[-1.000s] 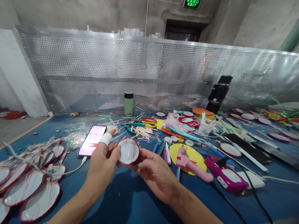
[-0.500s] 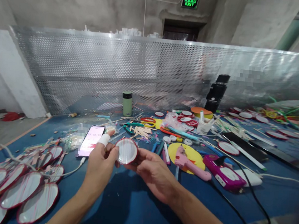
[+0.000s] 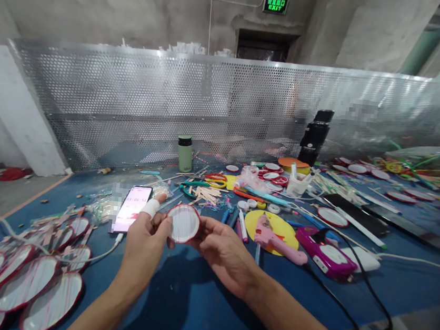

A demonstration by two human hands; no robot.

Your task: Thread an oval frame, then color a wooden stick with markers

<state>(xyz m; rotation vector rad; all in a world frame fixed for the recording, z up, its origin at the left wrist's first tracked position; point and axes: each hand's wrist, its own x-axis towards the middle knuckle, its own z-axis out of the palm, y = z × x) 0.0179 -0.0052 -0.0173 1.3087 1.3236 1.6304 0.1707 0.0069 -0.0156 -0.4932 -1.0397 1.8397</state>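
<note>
Both of my hands hold a small round white disc with a red rim (image 3: 183, 223) upright above the blue table (image 3: 196, 305). My left hand (image 3: 143, 243) pinches its left edge; the index finger wears a white bandage. My right hand (image 3: 226, 253) cups the disc from the right and below, fingers closed round its rim. A phone (image 3: 131, 209) with a lit screen lies just behind my left hand. Several oval red-rimmed fans on sticks (image 3: 32, 278) lie at the near left.
A pink glue gun (image 3: 275, 238) rests on a yellow disc (image 3: 274, 227), beside a magenta device (image 3: 327, 254) with black cables. Scissors, sticks, markers and red-rimmed discs litter the middle. A green bottle (image 3: 185, 153) and black stand (image 3: 314, 136) stand before the perforated metal screen (image 3: 132, 102).
The view has shifted slightly, so everything sits a little further left. My hands keep the same hold on the disc, which barely turns.
</note>
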